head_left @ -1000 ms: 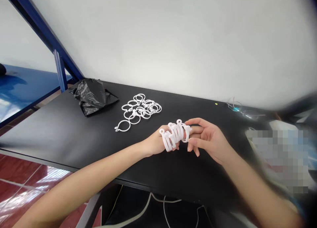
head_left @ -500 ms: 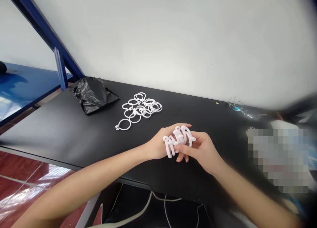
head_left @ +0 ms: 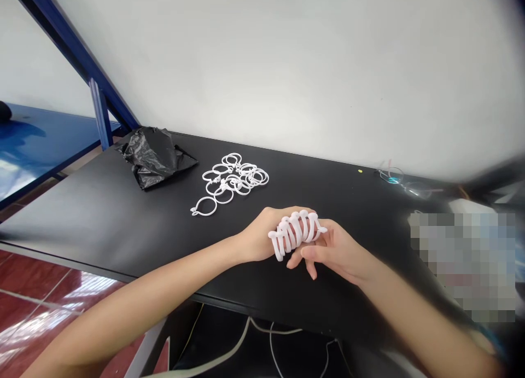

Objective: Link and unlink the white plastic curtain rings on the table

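My left hand [head_left: 262, 233] holds a row of several white plastic curtain rings [head_left: 295, 230], each with a small eyelet. They stand side by side over its fingers, eyelets mostly upward. At the row's right end, my right hand [head_left: 338, 252] touches the last rings. Its thumb is apart from them and its fingers are spread; some fingertips below the row overlap, and I cannot tell which hand they belong to. Farther back on the black table [head_left: 164, 230] lies a loose pile of more white curtain rings [head_left: 223, 195], away from both hands.
A crumpled black plastic bag [head_left: 153, 159] lies at the table's back left. Clear glasses [head_left: 394, 178] rest by the wall, near a small yellow bit [head_left: 360, 171]. At the right is a blurred-out item [head_left: 463, 263]. Cables [head_left: 241, 339] hang below the front edge.
My right thumb has come off the rings and moved slightly right. The held rings now sit in a more even row, eyelets lined up. The pile has not moved.
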Motion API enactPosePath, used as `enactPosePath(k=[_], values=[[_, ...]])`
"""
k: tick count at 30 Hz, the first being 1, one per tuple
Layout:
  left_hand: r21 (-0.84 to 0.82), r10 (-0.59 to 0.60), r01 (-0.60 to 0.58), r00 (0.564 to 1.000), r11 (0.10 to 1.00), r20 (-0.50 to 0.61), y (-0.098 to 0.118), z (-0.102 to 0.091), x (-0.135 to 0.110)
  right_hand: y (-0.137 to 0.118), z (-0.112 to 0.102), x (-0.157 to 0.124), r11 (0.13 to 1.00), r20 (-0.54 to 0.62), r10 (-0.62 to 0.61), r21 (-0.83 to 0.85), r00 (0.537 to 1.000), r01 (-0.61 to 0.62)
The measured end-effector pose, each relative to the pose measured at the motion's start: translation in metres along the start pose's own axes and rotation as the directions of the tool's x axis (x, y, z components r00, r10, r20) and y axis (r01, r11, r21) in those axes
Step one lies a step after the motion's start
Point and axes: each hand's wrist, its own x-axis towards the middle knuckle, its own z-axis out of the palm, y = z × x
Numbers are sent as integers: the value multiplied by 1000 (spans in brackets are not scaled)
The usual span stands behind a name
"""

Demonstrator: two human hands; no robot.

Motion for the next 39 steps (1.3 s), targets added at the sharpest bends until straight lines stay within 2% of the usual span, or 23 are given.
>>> enactPosePath(k=[5,10,14,19,26,29,34,39], values=[[-149,-42,46,999,988,25,6,-1,2,-2,-6,-4,993,103,57,94,993,-67],[64,-45,44,999,997,12,-1,0,2,1,-4,-1,980,79,109,160,991,-121],[217,16,-23,999,976,35,-3,-2,1,4,-3,3,986,-21,123,117,992,-120],[301,45,-75,993,951,106,-4,-3,0,5,-2,4,990,-53,134,46,990,-132],[127,36,-57,987,990,160,-3,-6,-1,5,-1,4,995,-47,101,-15,994,-102],[29,3,-9,984,1000,179,0,-7,0,4,-1,4,995,-66,87,-51,994,-90],[-189,-61,94,983,978,175,-2,-3,1,6,2,5,998,-145,59,-19,988,-62],[-201,-92,128,979,971,180,-7,-1,2,11,8,5,996,-187,14,-81,982,-29]])
